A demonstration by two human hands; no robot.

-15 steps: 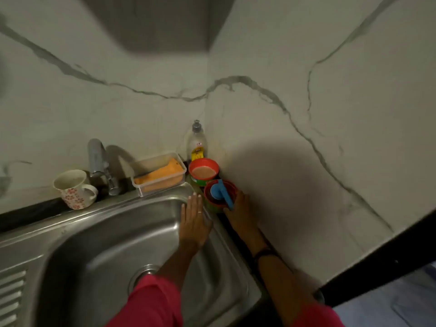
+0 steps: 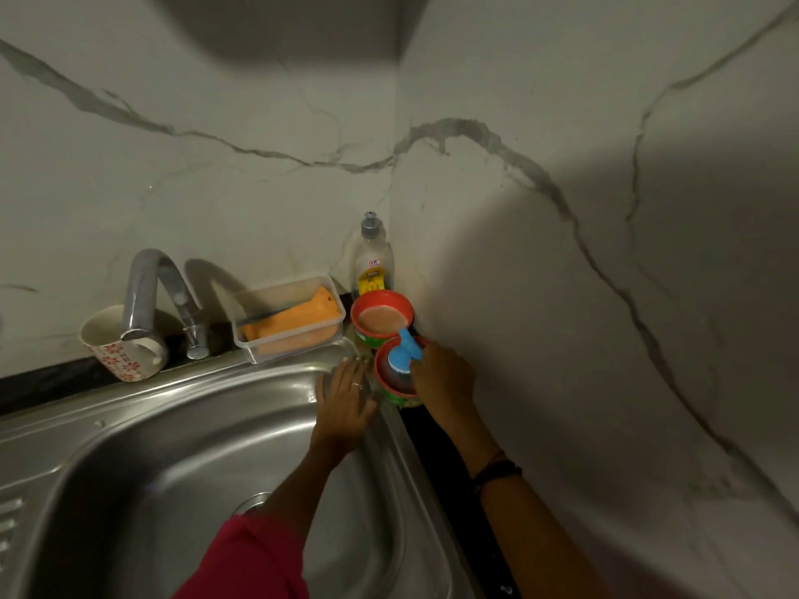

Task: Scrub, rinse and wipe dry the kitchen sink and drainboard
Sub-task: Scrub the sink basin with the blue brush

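Observation:
A stainless steel sink fills the lower left, with its ribbed drainboard at the left edge. My left hand rests flat on the sink's far right rim, fingers straight. My right hand grips a blue-handled scrubber that stands in a red tub at the sink's right corner. A second red tub holding a pale brown paste sits just behind it.
A chrome tap arches over the sink's back edge. A floral mug stands to its left. A clear box with an orange cloth and a dish soap bottle stand in the corner. Marble walls close in behind and on the right.
My right hand has moved up onto the red tub and taken hold of the blue scrubber. The left hand stays on the sink rim.

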